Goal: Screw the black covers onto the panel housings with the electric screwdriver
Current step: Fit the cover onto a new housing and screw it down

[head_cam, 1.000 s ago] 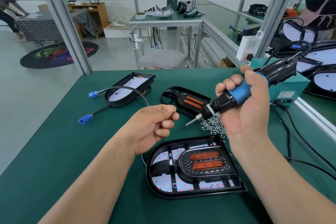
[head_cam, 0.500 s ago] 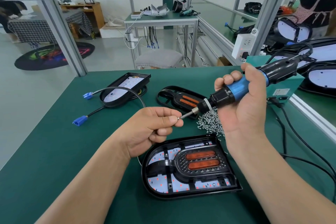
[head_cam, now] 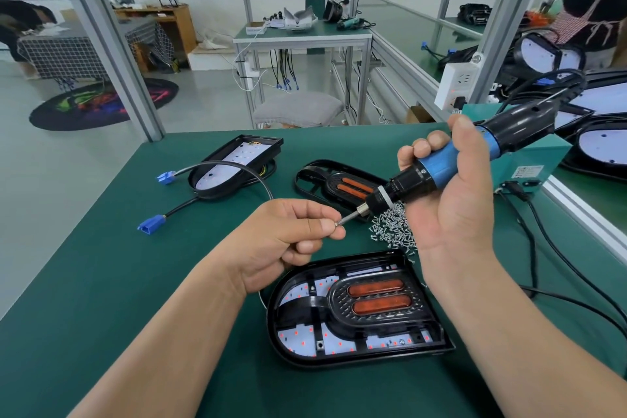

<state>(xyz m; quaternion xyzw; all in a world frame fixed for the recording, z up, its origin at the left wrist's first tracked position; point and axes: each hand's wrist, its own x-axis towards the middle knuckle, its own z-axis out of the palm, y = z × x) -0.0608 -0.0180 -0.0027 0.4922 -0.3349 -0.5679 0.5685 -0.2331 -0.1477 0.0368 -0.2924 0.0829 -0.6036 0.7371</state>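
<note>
Loading the bit: your left hand [head_cam: 288, 241] pinches a small screw [head_cam: 336, 223] between thumb and forefinger and brings it to the tip of the electric screwdriver [head_cam: 437, 168]. Your right hand [head_cam: 451, 214] grips the tool round its blue sleeve, fingers curled. The tool is tilted down toward the left hand so that the bit [head_cam: 349, 216] meets the fingertips. Whether the screw is seated on the bit yet cannot be told.

Both hands hover above the green mat [head_cam: 101, 282], apparently so that you can align the screw in plain sight before driving it. Directly below your hands lies the panel housing [head_cam: 298, 344], flat, with its black cover [head_cam: 373, 312] set inside, orange lenses up. It looks positioned to take the screw with only a short drop of the tool.

The loose pile of screws [head_cam: 393, 229] sits between your hands and just beyond the housing, an easy reach for the left. Farther out, a second cover [head_cam: 334, 181] and another housing [head_cam: 234, 159] wait beyond your left hand.
</note>
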